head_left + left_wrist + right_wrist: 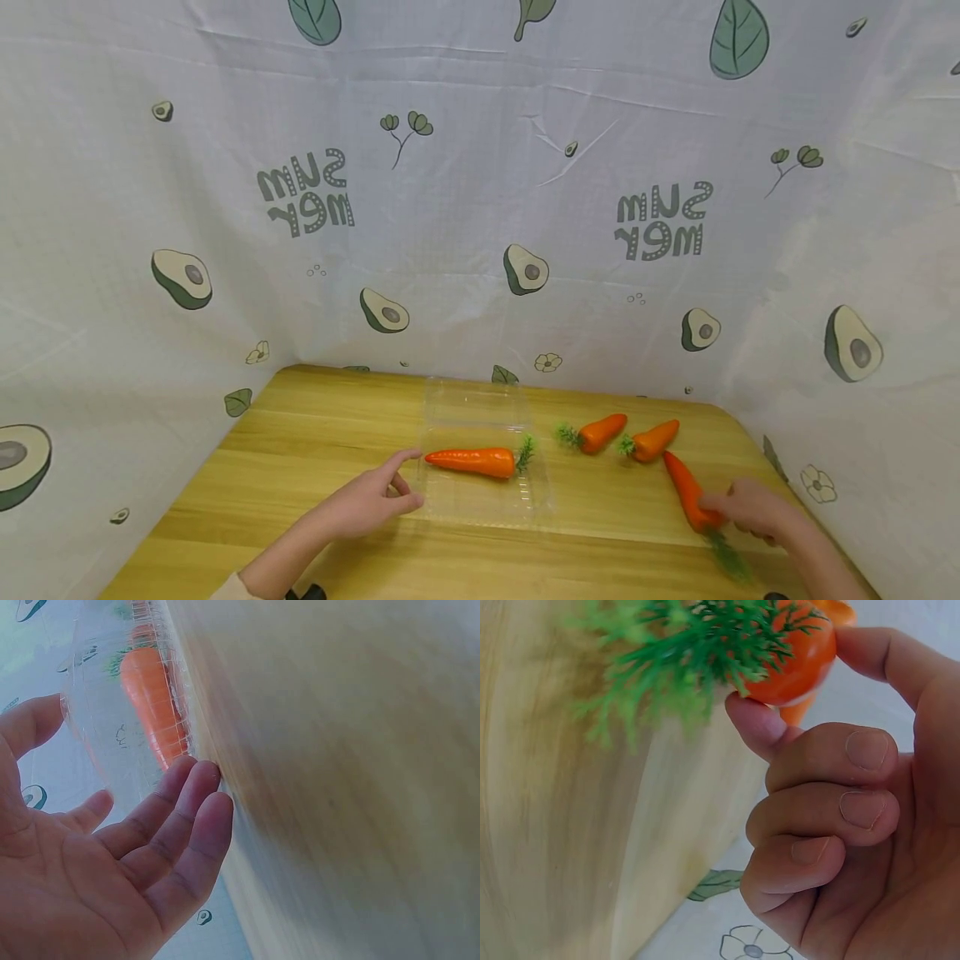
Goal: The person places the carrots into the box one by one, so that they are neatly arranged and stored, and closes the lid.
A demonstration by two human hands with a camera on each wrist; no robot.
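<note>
Between thumb and index finger, my right hand (757, 507) pinches an orange toy carrot (684, 487) near its leafy end; the other fingers curl in toward the palm. Green plastic leaves (697, 652) hang from that end in the right wrist view, and the tip points away from me. At the left side of a clear plastic box (476, 508), my left hand (363, 504) has its thumb and fingers extended to the box's edge. Inside the box lies another carrot (472, 461), tip to the left and leaves to the right.
Two shorter carrots (602, 433) (656, 440) lie on the wooden table (330, 425) right of the box. The box's lid (476, 402) is folded back toward the rear. A white printed cloth (465, 200) hangs behind the table and along both sides.
</note>
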